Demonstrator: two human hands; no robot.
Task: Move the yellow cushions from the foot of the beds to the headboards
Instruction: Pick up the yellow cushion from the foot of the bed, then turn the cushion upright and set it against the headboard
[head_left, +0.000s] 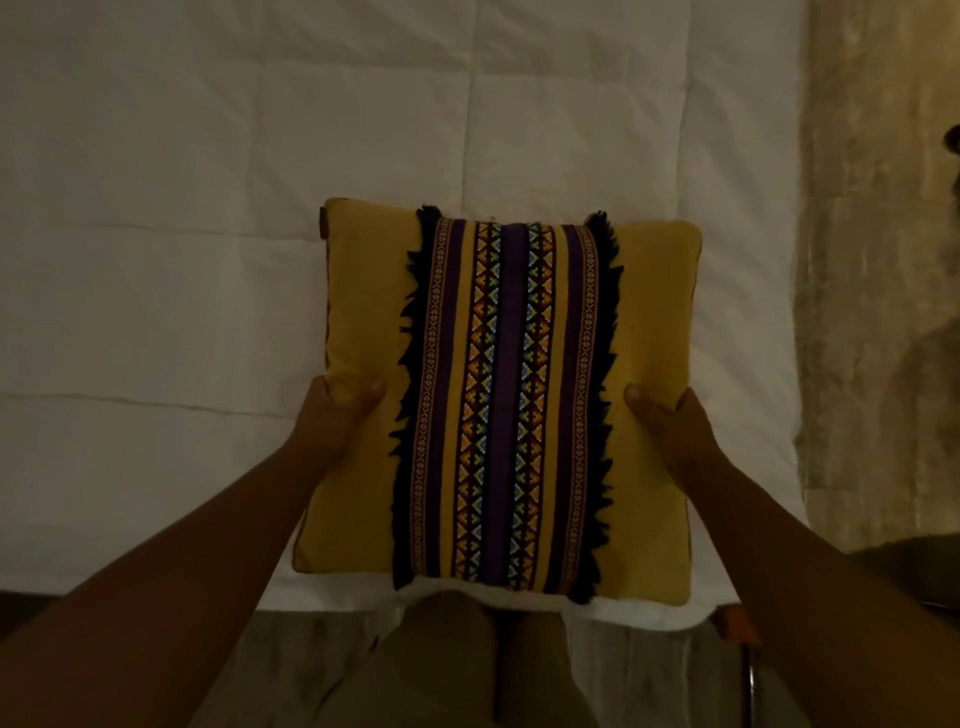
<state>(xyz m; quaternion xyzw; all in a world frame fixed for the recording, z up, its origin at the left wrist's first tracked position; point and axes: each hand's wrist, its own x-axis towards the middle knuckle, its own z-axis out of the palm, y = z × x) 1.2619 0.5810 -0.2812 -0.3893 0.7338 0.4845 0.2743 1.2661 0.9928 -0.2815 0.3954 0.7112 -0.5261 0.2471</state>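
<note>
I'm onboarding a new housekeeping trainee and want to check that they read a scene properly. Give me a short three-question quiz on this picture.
1. True or false: only one hand grips the yellow cushion.
2. Multiple choice: the patterned band on the cushion runs (A) along the middle, toward and away from the person, (B) across it from hand to hand, (C) around the border.
3. Short answer: what lies beneath the cushion?

Key
1. False: the left hand and the right hand each hold a side edge, thumbs on top.
2. A.
3. A white quilted bed cover.
</note>
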